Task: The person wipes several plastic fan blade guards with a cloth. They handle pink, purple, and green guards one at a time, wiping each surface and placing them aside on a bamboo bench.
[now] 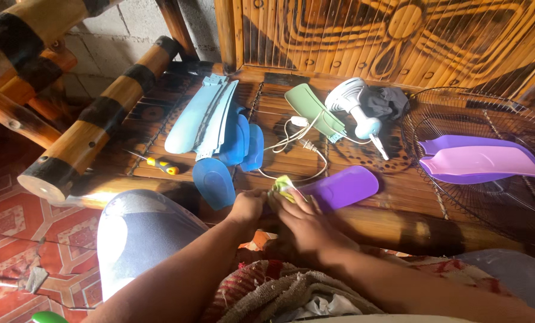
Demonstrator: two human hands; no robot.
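A purple fan blade lies near the front edge of the bamboo bench. My right hand presses a yellow-green cloth against the blade's near end. My left hand grips that same end of the blade beside the cloth, fingers curled. A blue fan blade lies just left of my left hand.
More blue blades, a green blade, a white fan motor with its cord, a yellow-handled screwdriver, and a wire fan guard holding two purple blades lie on the bench. A towel rests on my lap.
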